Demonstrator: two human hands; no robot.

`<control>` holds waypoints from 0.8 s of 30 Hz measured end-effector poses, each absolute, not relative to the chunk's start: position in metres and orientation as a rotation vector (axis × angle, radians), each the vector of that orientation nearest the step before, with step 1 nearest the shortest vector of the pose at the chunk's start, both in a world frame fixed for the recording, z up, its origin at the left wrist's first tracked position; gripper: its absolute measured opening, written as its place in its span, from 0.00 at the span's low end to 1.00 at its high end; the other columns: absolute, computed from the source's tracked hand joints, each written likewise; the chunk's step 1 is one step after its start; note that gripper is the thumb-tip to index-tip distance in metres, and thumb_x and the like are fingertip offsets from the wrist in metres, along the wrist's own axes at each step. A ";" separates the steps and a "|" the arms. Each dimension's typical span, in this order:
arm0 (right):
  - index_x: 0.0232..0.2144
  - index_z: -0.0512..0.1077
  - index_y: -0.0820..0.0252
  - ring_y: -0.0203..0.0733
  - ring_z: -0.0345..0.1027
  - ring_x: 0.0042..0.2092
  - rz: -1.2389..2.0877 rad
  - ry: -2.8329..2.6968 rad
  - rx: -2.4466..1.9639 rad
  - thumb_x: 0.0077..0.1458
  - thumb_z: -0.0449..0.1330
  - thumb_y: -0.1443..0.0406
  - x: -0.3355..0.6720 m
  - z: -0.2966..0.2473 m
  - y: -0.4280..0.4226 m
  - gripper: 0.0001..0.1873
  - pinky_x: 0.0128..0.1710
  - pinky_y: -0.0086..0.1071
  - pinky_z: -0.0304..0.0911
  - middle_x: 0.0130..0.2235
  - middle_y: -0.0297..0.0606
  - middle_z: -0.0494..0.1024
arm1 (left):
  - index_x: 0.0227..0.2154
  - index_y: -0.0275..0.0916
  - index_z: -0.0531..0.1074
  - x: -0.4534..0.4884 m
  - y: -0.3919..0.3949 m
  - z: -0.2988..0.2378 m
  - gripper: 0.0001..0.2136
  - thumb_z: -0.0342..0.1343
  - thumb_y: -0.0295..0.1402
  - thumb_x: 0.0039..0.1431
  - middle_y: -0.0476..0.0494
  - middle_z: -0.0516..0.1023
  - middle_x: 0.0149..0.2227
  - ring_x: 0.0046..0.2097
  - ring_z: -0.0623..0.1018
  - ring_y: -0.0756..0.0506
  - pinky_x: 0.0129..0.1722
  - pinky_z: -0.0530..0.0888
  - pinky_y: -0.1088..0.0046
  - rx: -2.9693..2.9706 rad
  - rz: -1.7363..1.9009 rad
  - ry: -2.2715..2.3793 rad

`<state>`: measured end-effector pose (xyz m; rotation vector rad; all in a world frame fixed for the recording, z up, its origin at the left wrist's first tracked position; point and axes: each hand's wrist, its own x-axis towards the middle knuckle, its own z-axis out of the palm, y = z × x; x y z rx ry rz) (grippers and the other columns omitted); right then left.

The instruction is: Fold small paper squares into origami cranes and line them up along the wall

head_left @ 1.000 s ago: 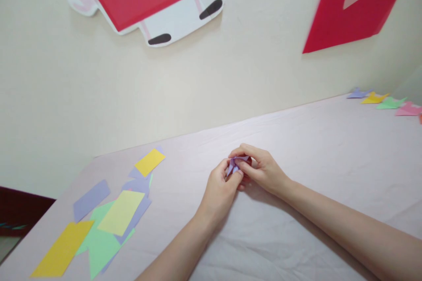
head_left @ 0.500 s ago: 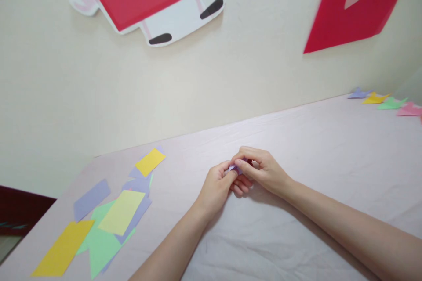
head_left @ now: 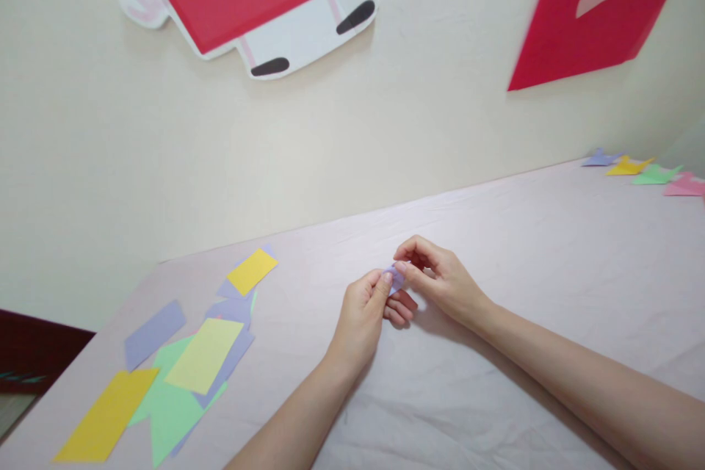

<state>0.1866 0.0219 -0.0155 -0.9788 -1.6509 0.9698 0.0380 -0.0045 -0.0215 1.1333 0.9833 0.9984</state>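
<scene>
My left hand and my right hand meet just above the pale pink tablecloth near its middle. Between their fingertips sits a small folded lilac paper piece, mostly hidden by the fingers. The left thumb and forefinger pinch its left side. The right thumb and forefinger pinch its right side, with the other right fingers curled loosely above. Both forearms reach in from the lower edge of the view.
Loose paper sheets in yellow, green and lilac lie spread at the left. Several folded paper shapes line the far right by the wall. Red paper decorations hang on the cream wall.
The lilac piece has been pressed smaller between the fingers and shows less than before. My right fingers have lifted and opened a little; both hands stay in the same spot.
</scene>
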 end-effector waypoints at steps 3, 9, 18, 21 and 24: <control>0.27 0.69 0.60 0.35 0.61 0.28 1.021 -1.586 -1.009 0.56 0.57 0.61 0.186 -0.016 0.024 0.10 0.29 0.29 0.57 0.25 0.31 0.69 | 0.31 0.34 0.69 0.039 -0.006 -0.020 0.21 0.54 0.51 0.59 0.43 0.78 0.24 0.22 0.75 0.51 0.22 0.70 0.79 1.142 1.018 1.016; 0.24 0.71 0.60 0.35 0.61 0.27 1.123 -1.507 -1.030 0.53 0.60 0.59 0.186 -0.015 0.026 0.11 0.27 0.29 0.56 0.24 0.30 0.70 | 0.30 0.35 0.67 0.040 -0.009 -0.018 0.18 0.52 0.49 0.61 0.44 0.77 0.24 0.22 0.74 0.52 0.20 0.69 0.80 1.198 1.045 1.078; 0.23 0.66 0.59 0.31 0.54 0.21 1.236 -1.456 -1.001 0.55 0.57 0.50 0.187 -0.016 0.026 0.20 0.21 0.27 0.51 0.19 0.25 0.62 | 0.31 0.36 0.68 0.037 -0.010 -0.021 0.17 0.50 0.47 0.63 0.46 0.76 0.23 0.21 0.73 0.52 0.20 0.68 0.80 1.248 1.052 1.097; 0.23 0.65 0.59 0.31 0.54 0.21 1.241 -1.481 -0.999 0.54 0.59 0.49 0.188 -0.016 0.026 0.20 0.21 0.27 0.50 0.19 0.25 0.62 | 0.30 0.36 0.68 0.037 -0.010 -0.020 0.17 0.51 0.47 0.63 0.46 0.76 0.22 0.21 0.73 0.52 0.20 0.67 0.80 1.239 1.048 1.096; 0.22 0.65 0.58 0.32 0.53 0.21 1.168 -1.525 -1.051 0.55 0.59 0.51 0.188 -0.016 0.026 0.20 0.22 0.27 0.49 0.18 0.25 0.61 | 0.29 0.36 0.68 0.038 -0.009 -0.020 0.18 0.51 0.47 0.63 0.46 0.76 0.22 0.21 0.73 0.52 0.21 0.67 0.80 1.255 1.027 1.074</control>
